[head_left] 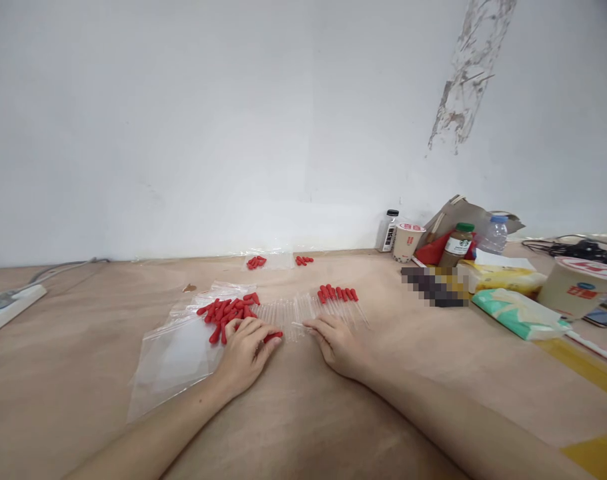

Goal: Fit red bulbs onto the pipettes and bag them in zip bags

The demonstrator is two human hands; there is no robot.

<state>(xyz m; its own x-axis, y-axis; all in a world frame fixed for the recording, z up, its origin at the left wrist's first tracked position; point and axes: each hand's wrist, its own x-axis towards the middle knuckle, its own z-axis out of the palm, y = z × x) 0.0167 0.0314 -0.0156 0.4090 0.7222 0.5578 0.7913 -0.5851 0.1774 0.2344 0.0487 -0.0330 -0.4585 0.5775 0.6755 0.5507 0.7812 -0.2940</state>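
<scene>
My left hand (pixel 247 351) pinches a red rubber dropper bulb (pixel 273 337) between thumb and fingers. Behind it, a heap of loose red bulbs (pixel 228 311) lies on clear zip bags (pixel 176 353). Closed on a thin glass tube (pixel 301 325), my right hand (pixel 339 341) faces the left one, a gap between the two. Several bare glass tubes (pixel 278 313) lie side by side beyond the hands. To their right, a row of glass droppers with red bulbs (pixel 338 293) on their far ends rests partly behind my right hand.
Two small groups of red bulbs, a left one (pixel 256 262) and a right one (pixel 304 260), lie near the wall. Paper cups (pixel 407 243), bottles (pixel 457 247) and a green tissue pack (pixel 518 313) crowd the right. A power strip (pixel 13 310) sits at far left.
</scene>
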